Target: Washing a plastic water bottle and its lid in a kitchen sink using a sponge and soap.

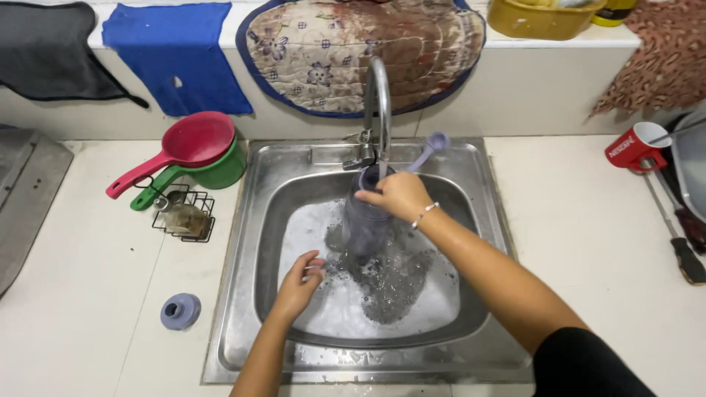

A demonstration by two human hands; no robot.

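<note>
Head view, looking down on a steel sink [243,242] set in a pale desk [581,242], basin full of suds.

Right hand [401,195] over the basin's far middle, fingers [373,197] curled and closed around the mouth of a dark grey-purple bottle [365,226]. Bottle upright, base down in the foamy water, mouth right under the curved tap spout [379,103]. Thin bracelet at that wrist.

Left hand [300,285] low in the basin's near-left part, just above the suds, fingers [315,263] bent loosely inward, half closed. Something small and pale perhaps at the fingertips; too blurred to tell whether anything is held. Well apart from the bottle.

On the sink's far rim, just right of the tap, a lilac long-handled brush [434,145], leaning.

On the desk left of the sink: near the front edge, a small lilac-grey cap [180,311]; toward the back, a black wire rack [184,215] with a brownish sponge, and a red dipper [193,143] nested in a green dipper [220,173].

At the desk's right edge, a red mug [637,147] and dark-handled utensils.

Along the back ledge, draped cloths: grey, blue, a quilted floral one.
</note>
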